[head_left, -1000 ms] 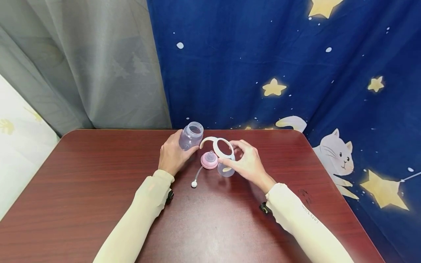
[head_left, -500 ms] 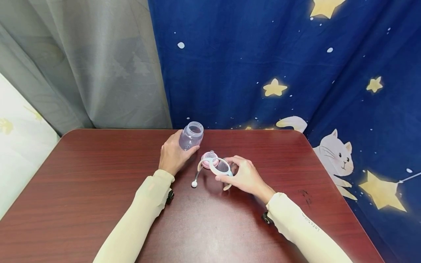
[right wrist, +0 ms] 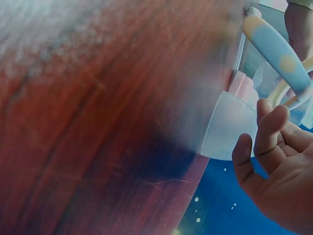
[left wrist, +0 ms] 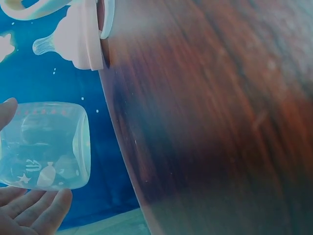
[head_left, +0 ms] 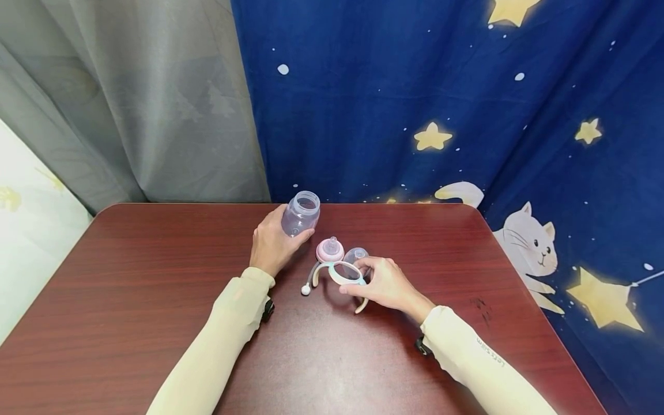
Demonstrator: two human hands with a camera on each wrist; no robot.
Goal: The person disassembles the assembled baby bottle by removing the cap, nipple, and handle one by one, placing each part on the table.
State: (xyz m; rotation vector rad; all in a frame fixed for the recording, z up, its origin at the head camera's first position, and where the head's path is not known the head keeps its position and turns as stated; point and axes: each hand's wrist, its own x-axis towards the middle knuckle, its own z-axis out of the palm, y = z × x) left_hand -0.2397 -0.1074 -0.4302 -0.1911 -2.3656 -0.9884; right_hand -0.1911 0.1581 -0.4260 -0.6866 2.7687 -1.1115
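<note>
My left hand point(head_left: 271, 242) grips a clear baby bottle point(head_left: 301, 214), uncapped and slightly tilted, its threaded mouth facing up. In the left wrist view, printed figures show on the bottle's wall point(left wrist: 46, 147), between thumb and fingers. My right hand point(head_left: 385, 282) pinches the right side of a white bottle handle ring point(head_left: 338, 278) with two curved arms, held low over the table. Just behind the ring sits a pink collar with a clear nipple point(head_left: 329, 249). Its straw runs toward me to a white weighted ball point(head_left: 306, 290). A clear domed cap point(head_left: 356, 254) stands behind my right fingers, partly hidden.
Everything is on a dark red wooden table point(head_left: 171, 311) with rounded far corners. Grey and blue star-patterned curtains point(head_left: 353, 104) hang right behind its far edge. Dark marks point(head_left: 482, 309) show on the tabletop at the right.
My right hand has brought the handle ring toward me and lowered it, away from above the cap, tilting it flatter. The left hand and bottle have stayed put.
</note>
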